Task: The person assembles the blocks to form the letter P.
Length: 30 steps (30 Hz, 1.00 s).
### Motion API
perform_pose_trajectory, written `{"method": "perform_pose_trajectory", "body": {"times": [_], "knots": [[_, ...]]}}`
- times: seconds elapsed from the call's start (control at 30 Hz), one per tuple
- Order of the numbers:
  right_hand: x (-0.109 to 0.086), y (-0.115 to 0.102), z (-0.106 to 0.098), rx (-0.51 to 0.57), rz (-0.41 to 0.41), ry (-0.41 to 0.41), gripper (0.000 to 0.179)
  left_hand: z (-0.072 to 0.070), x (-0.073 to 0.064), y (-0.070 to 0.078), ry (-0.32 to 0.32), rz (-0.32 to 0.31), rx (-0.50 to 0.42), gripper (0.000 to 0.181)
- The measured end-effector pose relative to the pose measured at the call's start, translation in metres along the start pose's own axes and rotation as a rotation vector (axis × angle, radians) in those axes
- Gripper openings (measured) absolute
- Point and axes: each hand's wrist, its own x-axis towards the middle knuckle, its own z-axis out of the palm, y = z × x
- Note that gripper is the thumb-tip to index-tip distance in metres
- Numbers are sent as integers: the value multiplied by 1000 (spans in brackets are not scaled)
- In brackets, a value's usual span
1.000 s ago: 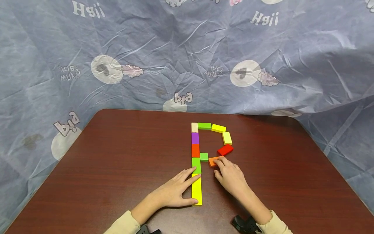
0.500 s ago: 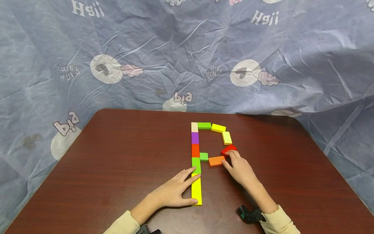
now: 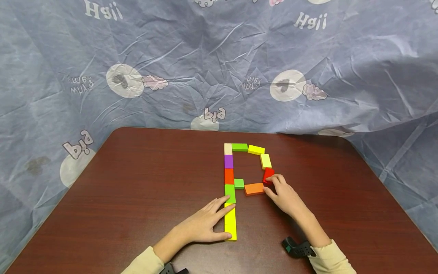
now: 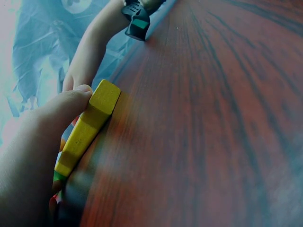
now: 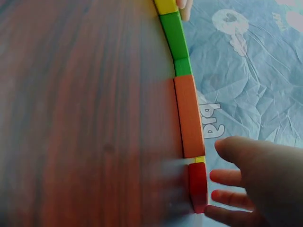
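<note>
Flat coloured blocks form a P-like outline on the table. My left hand lies spread along the upright column, its thumb on the near end of the long yellow block and fingertips on that block and the green block. My right hand touches the red block at the lower right of the loop with its fingertips. Its thumb is by the right end of the orange block. In the right wrist view the red block stands beyond the orange block, fingers extended against it.
The column continues away with an orange-red block, a purple block and a cream block. A small green block joins the orange one to it. A printed cloth hangs behind the brown table.
My right hand has moved from the orange block to the red one. The red block has shifted right and turned more upright, close below the pale yellow block. My left hand has stayed put.
</note>
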Motion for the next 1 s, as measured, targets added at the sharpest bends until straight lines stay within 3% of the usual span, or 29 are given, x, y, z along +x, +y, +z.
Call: {"method": "perform_pose_trajectory", "body": {"times": [0.2, 0.33, 0.83, 1.0], "knots": [[-4, -14, -3, -67, -151, 37, 27, 1, -1, 0, -5, -6, -5, 74], [-7, -24, -4, -118, -248, 3, 19, 0, 0, 0, -7, -12, -16, 74], [-8, -28, 1, -128, -212, -43, 26, 0, 0, -1, -4, -7, -14, 73], [-8, -29, 1, -119, -236, -24, 28, 0, 0, -1, -14, -16, -14, 74]]}}
